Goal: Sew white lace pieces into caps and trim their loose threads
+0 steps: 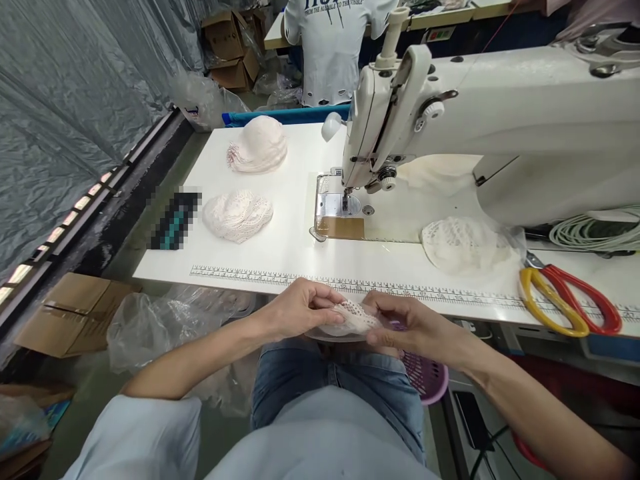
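Observation:
Over my lap, just before the table's front edge, both my hands hold one small piece of white lace. My left hand pinches its left end with curled fingers. My right hand grips its right end, fingers closed over it. A white sewing machine stands on the white table behind, its needle area beyond my hands.
Three heaps of white lace pieces lie on the table. Scissors with red and yellow handles lie at the right. A purple basket sits by my right knee. A person in a white shirt stands behind. Cardboard and plastic bags lie on the floor at left.

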Demonstrator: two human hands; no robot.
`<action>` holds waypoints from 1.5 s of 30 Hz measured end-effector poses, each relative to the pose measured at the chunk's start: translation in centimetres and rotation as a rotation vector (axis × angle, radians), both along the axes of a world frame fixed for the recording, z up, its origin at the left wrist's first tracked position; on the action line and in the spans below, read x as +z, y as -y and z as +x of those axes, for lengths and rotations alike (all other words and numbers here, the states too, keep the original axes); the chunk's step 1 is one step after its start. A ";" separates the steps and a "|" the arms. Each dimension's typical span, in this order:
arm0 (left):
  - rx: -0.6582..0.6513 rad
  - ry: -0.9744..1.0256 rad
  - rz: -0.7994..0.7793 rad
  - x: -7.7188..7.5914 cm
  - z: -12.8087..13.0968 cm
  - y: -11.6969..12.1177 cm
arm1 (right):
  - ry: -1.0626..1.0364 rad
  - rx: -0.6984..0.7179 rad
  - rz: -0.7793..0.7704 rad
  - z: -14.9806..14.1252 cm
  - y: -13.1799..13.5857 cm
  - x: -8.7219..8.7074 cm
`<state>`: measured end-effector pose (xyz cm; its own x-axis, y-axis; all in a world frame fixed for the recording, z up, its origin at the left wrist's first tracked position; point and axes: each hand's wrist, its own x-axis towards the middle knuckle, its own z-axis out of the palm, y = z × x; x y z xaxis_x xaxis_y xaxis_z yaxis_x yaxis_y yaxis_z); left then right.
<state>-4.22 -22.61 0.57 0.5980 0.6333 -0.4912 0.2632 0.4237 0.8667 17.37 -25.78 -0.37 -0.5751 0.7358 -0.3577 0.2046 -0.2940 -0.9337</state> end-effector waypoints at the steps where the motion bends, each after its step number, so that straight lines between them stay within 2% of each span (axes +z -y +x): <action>1: -0.005 -0.005 0.008 0.0 0.1 0.0 | 0.002 0.009 -0.012 0.0 0.0 0.0; 5: -0.023 0.002 0.013 -0.1 0.3 -0.3 | -0.017 -0.003 -0.072 -0.4 -0.1 0.1; 11: -0.038 0.009 -0.002 0.1 0.4 -0.8 | 0.106 -0.051 0.100 -0.8 -0.1 -0.5; 15: -0.050 0.010 0.026 -0.1 0.0 -1.0 | 0.111 -0.077 0.062 -0.8 -0.3 -1.0; 19: -0.082 0.014 0.054 -0.4 -0.1 -0.8 | 0.151 -0.073 0.097 -0.8 -0.5 -0.9; 26: 0.061 0.038 0.047 -0.1 0.6 -0.7 | 0.169 -0.083 0.082 -1.0 -0.7 -0.8; 35: 0.015 -0.077 0.120 0.2 0.5 -0.9 | 0.023 -0.107 -0.020 -1.2 -0.9 -0.4; 41: 0.082 -0.011 0.054 0.0 0.5 -0.8 | 0.033 -0.208 0.032 -1.5 -0.9 -0.6; 45: 0.077 -0.046 0.085 -0.1 0.6 -0.8 | 0.056 -0.255 0.093 -1.5 -0.7 -1.0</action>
